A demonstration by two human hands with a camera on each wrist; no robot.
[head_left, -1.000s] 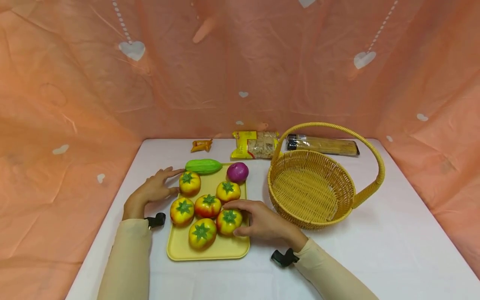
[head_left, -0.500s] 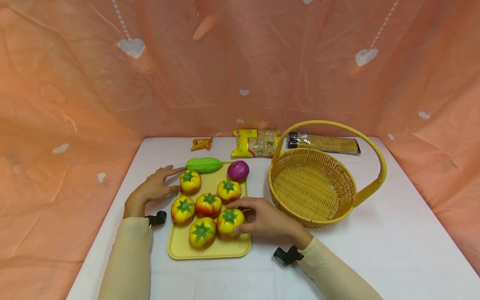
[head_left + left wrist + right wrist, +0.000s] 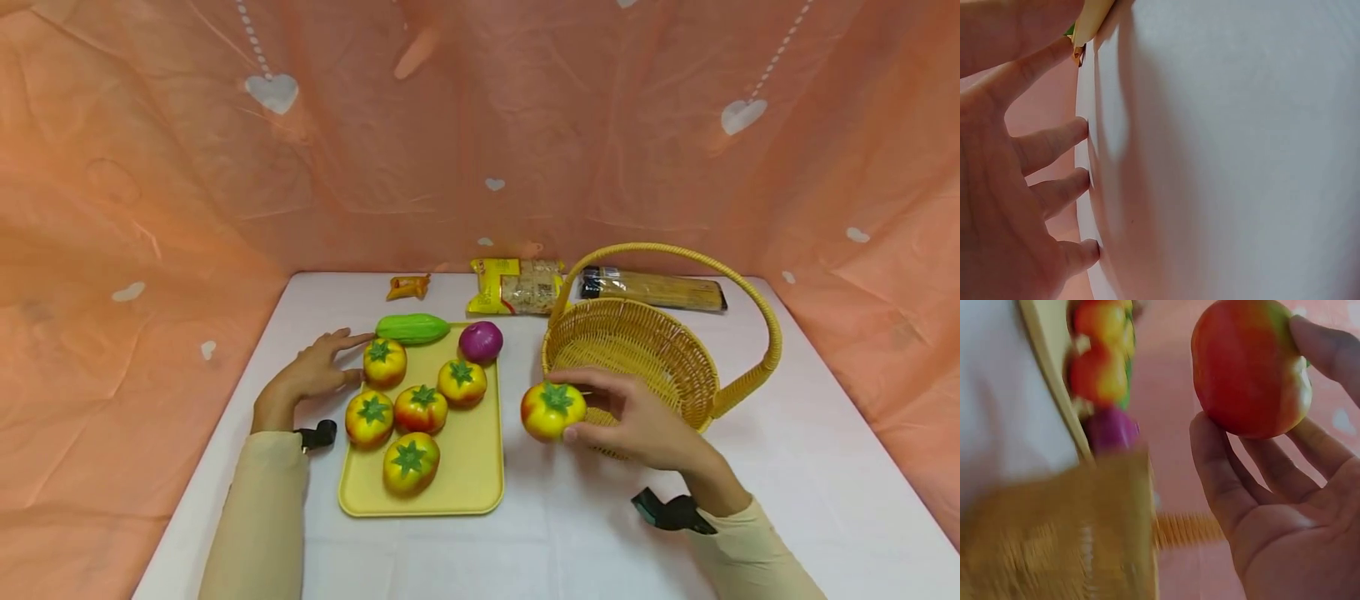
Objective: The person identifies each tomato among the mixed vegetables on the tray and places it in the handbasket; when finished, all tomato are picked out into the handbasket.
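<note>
My right hand (image 3: 637,421) grips a yellow-red tomato (image 3: 553,411) with a green star-shaped top, held up just in front of the wicker basket (image 3: 705,367). In the right wrist view, thumb and fingers close around the same tomato (image 3: 1247,369). At the left edge of the yellow tray (image 3: 472,467), my left hand (image 3: 311,377) rests with its fingers spread, and in the left wrist view several fingertips touch the white cloth. Several more tomatoes (image 3: 411,464) sit on the tray, with a green ridged gourd (image 3: 412,328) and a purple onion (image 3: 481,342) along its far end.
Behind the tray lie a small orange packet (image 3: 408,287) and a yellow-and-clear food bag (image 3: 517,287). A pack of dry noodles (image 3: 652,289) lies behind the basket, whose tall handle (image 3: 772,350) arches upward. A pink-orange curtain (image 3: 480,125) hangs around the table.
My right hand has lifted the front-right tomato off the tray and carried it rightward to the basket's near-left rim. The left hand has stayed in place.
</note>
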